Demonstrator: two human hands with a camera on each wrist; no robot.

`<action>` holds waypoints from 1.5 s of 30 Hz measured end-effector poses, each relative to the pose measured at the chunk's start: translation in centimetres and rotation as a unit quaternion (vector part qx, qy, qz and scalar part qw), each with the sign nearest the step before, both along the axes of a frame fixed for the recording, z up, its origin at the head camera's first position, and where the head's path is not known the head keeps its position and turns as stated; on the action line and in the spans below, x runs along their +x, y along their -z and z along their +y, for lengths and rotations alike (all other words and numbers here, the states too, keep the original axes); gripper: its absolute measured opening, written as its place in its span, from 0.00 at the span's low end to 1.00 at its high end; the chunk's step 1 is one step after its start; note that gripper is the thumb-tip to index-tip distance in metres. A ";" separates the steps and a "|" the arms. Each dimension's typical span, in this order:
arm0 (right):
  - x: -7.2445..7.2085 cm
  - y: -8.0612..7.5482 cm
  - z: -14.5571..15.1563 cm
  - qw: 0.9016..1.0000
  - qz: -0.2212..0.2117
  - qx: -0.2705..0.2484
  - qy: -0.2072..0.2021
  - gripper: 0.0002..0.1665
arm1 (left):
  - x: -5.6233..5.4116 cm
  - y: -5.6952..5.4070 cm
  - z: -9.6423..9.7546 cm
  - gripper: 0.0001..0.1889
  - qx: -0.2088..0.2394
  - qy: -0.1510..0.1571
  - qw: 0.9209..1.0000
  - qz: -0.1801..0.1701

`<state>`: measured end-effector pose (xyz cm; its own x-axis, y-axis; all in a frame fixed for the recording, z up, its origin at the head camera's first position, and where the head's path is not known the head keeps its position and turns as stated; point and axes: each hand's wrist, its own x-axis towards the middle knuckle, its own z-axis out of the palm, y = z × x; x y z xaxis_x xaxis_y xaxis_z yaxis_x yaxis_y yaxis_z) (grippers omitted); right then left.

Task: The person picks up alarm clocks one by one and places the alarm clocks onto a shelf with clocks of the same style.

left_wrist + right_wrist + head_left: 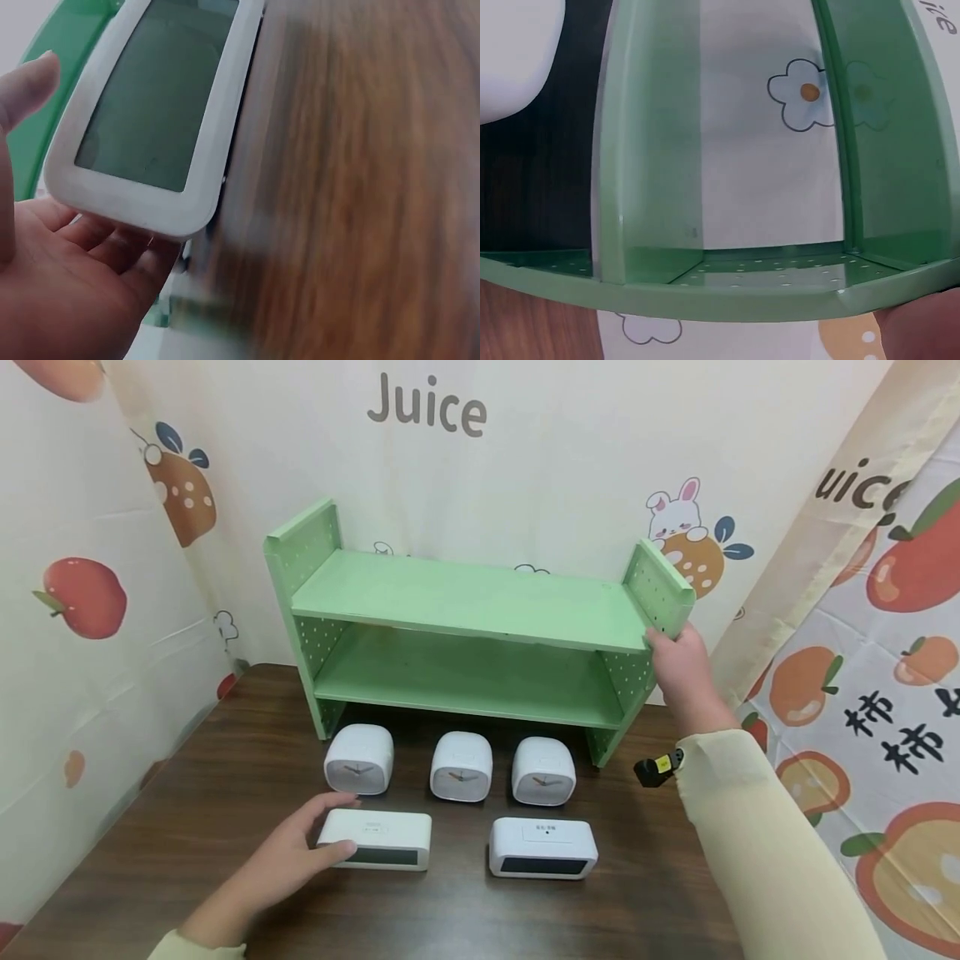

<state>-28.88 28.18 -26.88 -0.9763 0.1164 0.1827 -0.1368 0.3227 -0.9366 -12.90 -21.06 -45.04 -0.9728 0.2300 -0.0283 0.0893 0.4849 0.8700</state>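
Observation:
My left hand (292,852) is at the left end of a white digital clock (386,828) with a dark display. In the left wrist view, the fingers (112,244) touch the clock's end, while the thumb stands apart from it. The right hand (684,672) grips the right side panel of a green two-tier shelf (465,597), with the thumb on its front. Only a bit of that hand shows in the right wrist view, at the lower right by the panel edge (742,300). The shelf stands tilted in the head view, both its tiers bare.
A second white digital clock (543,850) sits to the right. Three rounded white analog clocks, left (360,760), middle (461,767) and right (543,772), line up before the shelf on the dark wooden table (480,918). Printed curtains (570,460) hang behind and at both sides.

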 end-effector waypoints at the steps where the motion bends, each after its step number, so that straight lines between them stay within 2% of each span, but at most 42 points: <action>1: -0.1 0.1 0.0 1.000 0.000 -0.003 0.000 0.33 | -0.1 0.1 0.1 0.34 0.003 -0.001 1.000 -0.002; 4: -0.1 0.4 -0.1 1.000 -0.001 -0.013 0.000 0.32 | -0.4 0.5 0.1 0.36 0.029 0.001 1.000 -0.013; 10: 0.2 0.3 -0.4 1.000 0.001 -0.025 -0.001 0.32 | -0.8 1.6 0.1 0.38 0.101 -0.002 0.993 -0.067; 16: 0.2 0.6 -0.4 0.999 0.015 -0.031 0.015 0.31 | -1.1 2.3 0.4 0.37 0.132 0.005 0.990 -0.053; 28: 0.0 1.2 -0.6 0.997 0.041 -0.061 0.029 0.28 | -1.0 2.4 0.9 0.32 0.133 -0.013 0.990 -0.038; 39: 0.1 1.2 -0.5 0.998 0.029 -0.055 0.030 0.30 | -1.2 2.8 1.1 0.29 0.131 -0.023 0.990 -0.045; 45: 0.1 1.1 -0.7 0.997 0.035 -0.064 0.025 0.29 | -1.1 2.5 1.2 0.27 0.132 -0.030 0.990 -0.040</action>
<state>-28.81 27.53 -27.99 -0.9542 0.1913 0.2301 -0.1893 0.2095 -0.9593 -14.05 -19.90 -47.57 -0.9820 0.1817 -0.0522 -0.0067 0.2425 0.9701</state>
